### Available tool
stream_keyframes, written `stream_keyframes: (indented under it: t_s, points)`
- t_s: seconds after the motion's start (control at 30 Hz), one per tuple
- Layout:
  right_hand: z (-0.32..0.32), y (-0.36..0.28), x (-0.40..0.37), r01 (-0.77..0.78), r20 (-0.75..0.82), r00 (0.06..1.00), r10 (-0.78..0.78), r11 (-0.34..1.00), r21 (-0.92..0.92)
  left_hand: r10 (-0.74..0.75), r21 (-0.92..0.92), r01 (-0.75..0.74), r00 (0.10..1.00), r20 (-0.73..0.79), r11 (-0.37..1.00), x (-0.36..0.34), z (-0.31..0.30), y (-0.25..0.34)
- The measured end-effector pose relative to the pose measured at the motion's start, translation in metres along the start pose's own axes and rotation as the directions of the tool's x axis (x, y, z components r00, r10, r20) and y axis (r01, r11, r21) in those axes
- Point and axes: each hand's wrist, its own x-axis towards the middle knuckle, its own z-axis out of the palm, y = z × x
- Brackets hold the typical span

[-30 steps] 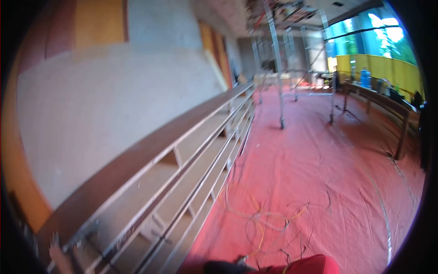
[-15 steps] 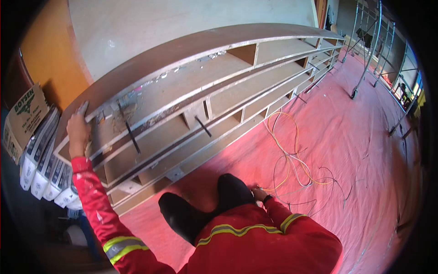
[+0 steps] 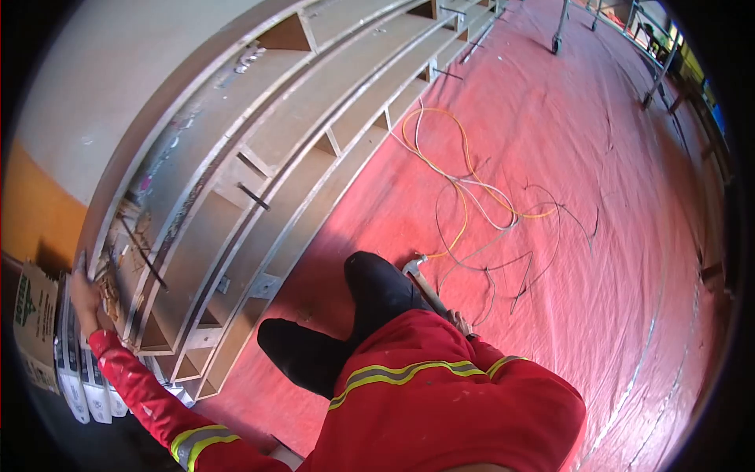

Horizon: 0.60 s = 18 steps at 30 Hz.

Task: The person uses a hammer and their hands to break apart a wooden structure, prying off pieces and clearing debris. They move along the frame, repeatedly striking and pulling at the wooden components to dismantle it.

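Note:
My left hand [image 3: 85,299] rests on the near end of a long, curved wooden shelf unit [image 3: 291,118], its fingers stretched along the outer board. Close by that hand, debris and torn brown scraps [image 3: 110,291] lie inside the first compartment. Thin black rods [image 3: 253,197] stick out of the unit. Low beside my right thigh, my right hand [image 3: 460,322] is closed around the handle of a claw hammer [image 3: 429,289]. The hammer's metal head points away from me, over the red floor sheet [image 3: 566,330]; my sleeve and body partly cover the hand.
Looped orange and white cords [image 3: 464,177] and thin dark wires [image 3: 531,263] lie on the sheet ahead. Wheeled metal scaffolding [image 3: 661,71] stands at the far right. A cardboard box [image 3: 35,326] and stacked white packages [image 3: 75,385] are at the left beside the unit.
My view has turned, so the unit now runs more steeply up the picture. The hammer in my right hand has come into sight. My left hand is still at the unit's near end.

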Motion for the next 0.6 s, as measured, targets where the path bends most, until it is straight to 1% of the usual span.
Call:
stream_keyframes:
  t_s: [0.03, 0.1, 0.13, 0.17, 0.2, 0.23, 0.27, 0.3, 0.37, 0.4, 0.47, 0.5, 0.53, 0.57, 0.6]
  points:
    - [0.002, 0.004, -0.005, 0.002, -0.024, 1.0, -0.002, 1.0, -0.008, 0.003, -0.003, -0.003, 1.0, -0.031, 1.0, 0.0, 0.0, -0.001]
    - [0.008, 0.009, -0.006, 0.034, -0.08, 0.996, -0.037, 0.999, -0.041, -0.086, 0.052, 0.086, 0.996, -0.002, 0.995, 0.003, 0.006, -0.009]
    - [0.01, 0.01, -0.003, 0.064, -0.113, 0.991, -0.072, 0.995, -0.075, -0.134, 0.084, 0.132, 0.991, 0.02, 0.988, 0.002, 0.008, -0.012]
    - [0.014, 0.012, 0.003, 0.095, -0.151, 0.982, -0.112, 0.989, -0.114, -0.211, 0.067, 0.206, 0.973, 0.093, 0.976, -0.002, -0.006, 0.008]
    - [0.018, 0.011, 0.012, 0.114, -0.183, 0.973, -0.139, 0.984, -0.141, -0.161, 0.042, 0.158, 0.984, 0.076, 0.987, 0.0, 0.0, -0.008]
    - [0.016, 0.007, 0.019, 0.107, -0.207, 0.969, -0.135, 0.984, -0.141, -0.112, 0.012, 0.111, 0.992, 0.054, 0.994, 0.006, 0.013, -0.037]
    - [0.015, 0.002, 0.025, 0.087, -0.231, 0.966, -0.117, 0.987, -0.136, -0.066, -0.021, 0.067, 0.998, 0.024, 0.998, 0.009, 0.02, -0.051]
    - [0.005, -0.006, 0.021, 0.034, -0.23, 0.972, -0.054, 0.995, -0.09, -0.094, -0.006, 0.094, 0.995, 0.034, 0.996, 0.008, 0.019, -0.05]
    - [-0.014, -0.024, 0.021, -0.055, -0.231, 0.971, 0.054, 0.998, 0.0, -0.153, 0.127, 0.142, 0.985, 0.081, 0.982, 0.01, 0.021, -0.057]
    - [-0.024, -0.032, 0.028, -0.008, -0.228, 0.974, 0.009, 1.0, 0.003, -0.148, 0.125, 0.137, 0.986, 0.077, 0.983, 0.008, 0.017, -0.064]
    - [-0.032, -0.024, 0.032, 0.089, -0.207, 0.975, -0.084, 0.996, 0.014, -0.024, 0.03, 0.023, 0.999, 0.04, 0.999, 0.008, 0.019, -0.061]
    - [-0.035, -0.026, 0.036, 0.062, -0.173, 0.983, -0.059, 0.998, 0.015, 0.021, -0.004, -0.021, 0.999, 0.026, 1.0, 0.008, 0.017, -0.056]
    - [-0.038, -0.025, 0.042, 0.098, -0.153, 0.983, -0.098, 0.995, -0.009, 0.014, -0.049, -0.013, 1.0, 0.023, 0.999, 0.003, 0.008, -0.034]
    - [-0.036, -0.027, 0.047, 0.149, -0.125, 0.98, -0.152, 0.988, -0.032, -0.046, -0.033, 0.047, 0.999, 0.025, 0.998, 0.006, 0.017, -0.046]
    - [-0.031, -0.024, 0.053, 0.335, -0.199, 0.919, -0.341, 0.94, -0.064, -0.078, 0.03, 0.078, 0.997, -0.021, 0.996, -0.001, 0.007, -0.019]
